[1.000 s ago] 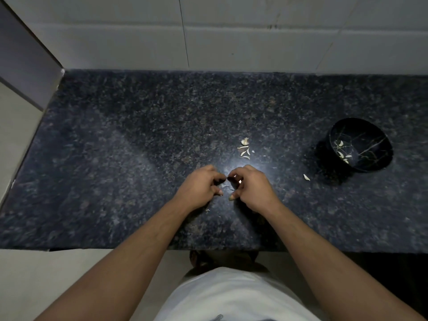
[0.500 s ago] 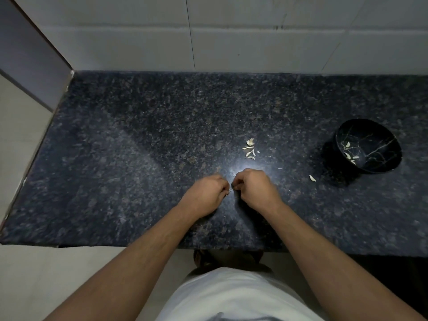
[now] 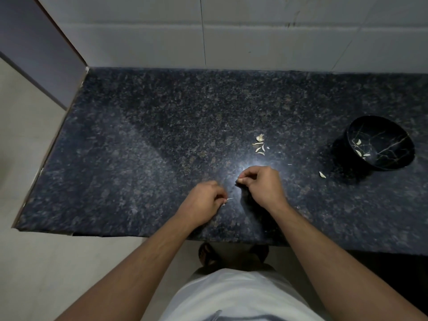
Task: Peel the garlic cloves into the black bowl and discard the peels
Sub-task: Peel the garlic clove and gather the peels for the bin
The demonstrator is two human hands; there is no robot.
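Note:
My left hand [image 3: 205, 201] hovers low over the dark granite counter [image 3: 143, 147], fingers curled, pinching a thin pale strip of garlic peel [image 3: 229, 199] that sticks out to the right. My right hand [image 3: 261, 184] is just up and right of it, fingers curled round something small; the garlic clove itself is hidden inside the fingers. The black bowl [image 3: 379, 142] with gold veins stands at the right and holds a few pale cloves [image 3: 359, 149]. A small heap of peels [image 3: 259, 144] lies beyond my hands.
A single pale scrap [image 3: 322, 174] lies between my right hand and the bowl. White tiled wall [image 3: 231, 38] bounds the back; a grey panel [image 3: 34, 42] rises at the left end. The counter's front edge runs just below my wrists.
My hands, pressed together at the fingertips before, have pulled apart: the left moved down and left with a strip of peel, the right stayed near the bright spot.

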